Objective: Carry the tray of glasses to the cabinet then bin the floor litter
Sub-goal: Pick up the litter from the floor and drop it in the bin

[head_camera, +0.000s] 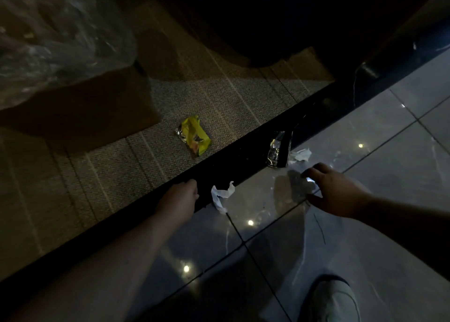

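Litter lies on a dim floor. A yellow snack wrapper (pixel 193 136) rests on the woven carpet (pixel 121 165). A silver and black wrapper (pixel 277 151) sits on the dark threshold strip (pixel 146 207), with a white paper scrap (pixel 300 154) beside it. Another crumpled white paper (pixel 221 196) lies at the tile edge. My left hand (pixel 180 197) hovers just left of that paper, fingers loosely curled and holding nothing. My right hand (pixel 333 190) grips the mouth of a clear plastic bag (pixel 353 243) that hangs below it.
A large clear plastic sheet or liner (pixel 60 29) fills the top left, above a brown cardboard piece (pixel 97 112). Dark furniture (pixel 267 17) stands at the back. Glossy grey tiles (pixel 389 151) cover the right side. My pale shoe (pixel 333 299) is at the bottom right.
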